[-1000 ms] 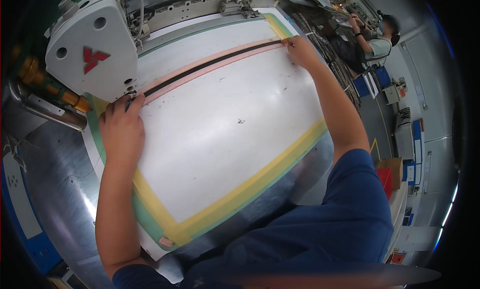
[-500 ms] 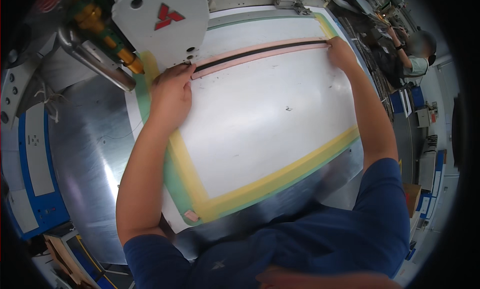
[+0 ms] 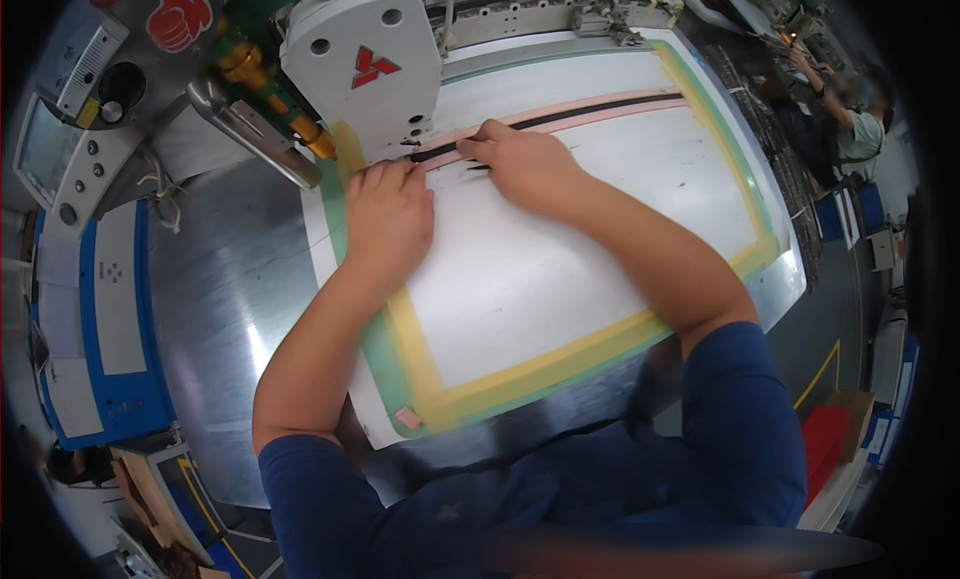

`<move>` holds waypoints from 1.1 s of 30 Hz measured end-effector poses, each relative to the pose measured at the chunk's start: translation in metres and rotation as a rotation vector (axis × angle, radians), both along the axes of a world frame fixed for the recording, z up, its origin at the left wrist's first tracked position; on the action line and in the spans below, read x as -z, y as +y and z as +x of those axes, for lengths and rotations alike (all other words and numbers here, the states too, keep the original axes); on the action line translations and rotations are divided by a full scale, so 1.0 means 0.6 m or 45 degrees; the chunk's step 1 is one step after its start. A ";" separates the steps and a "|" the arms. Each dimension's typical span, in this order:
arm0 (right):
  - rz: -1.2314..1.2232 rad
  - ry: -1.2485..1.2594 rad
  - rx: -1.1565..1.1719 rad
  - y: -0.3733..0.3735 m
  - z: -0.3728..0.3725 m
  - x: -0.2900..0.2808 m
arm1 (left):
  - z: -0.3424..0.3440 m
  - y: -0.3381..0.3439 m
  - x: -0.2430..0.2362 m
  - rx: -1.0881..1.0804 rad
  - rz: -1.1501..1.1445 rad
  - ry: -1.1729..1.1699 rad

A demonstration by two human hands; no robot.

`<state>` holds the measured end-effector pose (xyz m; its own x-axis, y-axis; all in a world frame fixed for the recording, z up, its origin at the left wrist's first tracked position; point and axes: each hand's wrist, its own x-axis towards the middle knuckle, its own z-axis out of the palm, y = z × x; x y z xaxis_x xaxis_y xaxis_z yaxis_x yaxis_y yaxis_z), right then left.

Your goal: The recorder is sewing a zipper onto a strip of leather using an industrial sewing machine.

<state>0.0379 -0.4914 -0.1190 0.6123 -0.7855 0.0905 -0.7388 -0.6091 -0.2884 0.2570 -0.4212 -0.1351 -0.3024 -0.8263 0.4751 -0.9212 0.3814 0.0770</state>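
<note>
A white panel (image 3: 540,269) with green and yellow taped borders lies on a metal table. Across its far part runs a long black strip (image 3: 600,107), flanked by pink bands (image 3: 640,113). Flat on the panel's left side rests my left hand (image 3: 390,214), fingers stretched toward the strip's left end, beside the white machine head (image 3: 365,64). My right hand (image 3: 530,174) is closed at the strip a little to the right of it, fingertips pinched on the black strip. Its curled fingers partly hide the strip there.
Left of the machine head hang a metal tube (image 3: 250,134) and a gold-coloured nozzle (image 3: 315,139). A rail (image 3: 540,24) with a clamp spans the back. The bare metal table (image 3: 230,279) extends left, near a blue-framed panel (image 3: 125,309). Another person (image 3: 860,134) works at far right.
My right hand has moved left along the strip, from its right end to near my left hand. My left hand stays near the strip's left end. The view has shifted.
</note>
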 end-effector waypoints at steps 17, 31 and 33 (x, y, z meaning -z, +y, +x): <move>-0.062 -0.178 -0.076 -0.019 -0.006 0.022 | -0.011 -0.002 -0.004 -0.098 0.212 -0.111; -0.130 -0.152 -0.064 -0.031 -0.002 0.032 | -0.017 -0.005 -0.005 -0.179 0.275 -0.162; -0.134 -0.148 -0.065 -0.032 -0.004 0.032 | -0.019 -0.006 -0.006 -0.178 0.266 -0.177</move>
<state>0.0355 -0.5103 -0.1380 0.6319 -0.7359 0.2432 -0.6715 -0.6765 -0.3024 0.2453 -0.4245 -0.1318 -0.2291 -0.9402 0.2520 -0.9709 0.2392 0.0098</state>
